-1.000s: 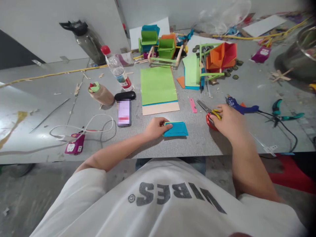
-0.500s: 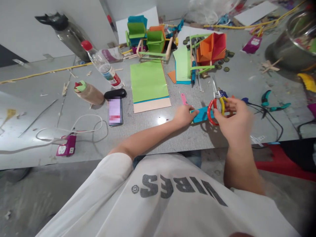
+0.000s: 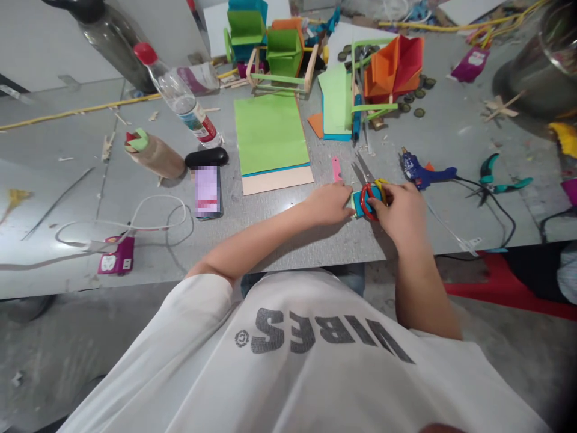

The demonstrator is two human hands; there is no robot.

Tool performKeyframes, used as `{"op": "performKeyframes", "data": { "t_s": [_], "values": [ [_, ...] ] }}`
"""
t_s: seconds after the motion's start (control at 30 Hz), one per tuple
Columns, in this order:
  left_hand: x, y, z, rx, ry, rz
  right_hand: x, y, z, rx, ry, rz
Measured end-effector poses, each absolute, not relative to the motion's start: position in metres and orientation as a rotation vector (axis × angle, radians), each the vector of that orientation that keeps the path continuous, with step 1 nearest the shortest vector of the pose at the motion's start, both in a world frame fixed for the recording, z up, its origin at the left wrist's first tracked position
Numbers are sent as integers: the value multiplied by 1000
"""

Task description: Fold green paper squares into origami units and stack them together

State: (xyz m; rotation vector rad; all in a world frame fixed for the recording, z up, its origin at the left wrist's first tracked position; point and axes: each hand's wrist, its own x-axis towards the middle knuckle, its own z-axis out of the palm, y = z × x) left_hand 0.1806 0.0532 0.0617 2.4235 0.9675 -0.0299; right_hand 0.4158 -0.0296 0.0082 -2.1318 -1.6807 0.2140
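Observation:
Between my two hands is a small piece of blue paper (image 3: 359, 205) with a light green edge at its left. My left hand (image 3: 331, 203) pinches that left edge. Scissors with red and yellow handles (image 3: 366, 195) lie across the paper, their blades pointing up and away from me, slightly parted. My right hand (image 3: 401, 211) has its fingers closed on the scissor handles and is close to the paper's right end, which it partly hides. Just beyond my left hand lies a pink strip (image 3: 336, 169).
Green sheets (image 3: 271, 135) lie left of centre, near a phone (image 3: 208, 191) and a plastic bottle (image 3: 196, 120). A blue glue gun (image 3: 424, 173) and teal-handled pliers (image 3: 491, 180) are at the right. Paper models (image 3: 392, 71) stand at the back.
My right hand has moved left with the scissors, closer to my left hand. The blue paper shows shorter between the hands. The glue gun is now uncovered, and the view has shifted slightly.

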Motion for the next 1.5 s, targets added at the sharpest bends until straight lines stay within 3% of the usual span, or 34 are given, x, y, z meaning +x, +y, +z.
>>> {"op": "performKeyframes", "data": {
  "t_s": [0.2,0.37,0.53,0.67,0.9,1.13,1.5],
  "values": [
    [138,36,67,2559,906,-67,417,-37,12,-2069,-1663,123],
    [55,61,70,2564,1344,115,402,-42,16,-1929,-1629,-42],
    [-10,108,48,2408,1696,371,331,-2,33,-1723,-2231,-24],
    [-11,124,25,2131,1808,429,279,45,44,-1740,-2708,-104],
    [1,122,17,2126,1825,409,263,82,48,-1453,-3036,-276],
    [2,125,16,2125,1858,425,258,98,36,-1234,-3059,-227],
    [-2,127,5,2137,1834,501,269,102,40,-1083,-3064,-458]
  ]
}}
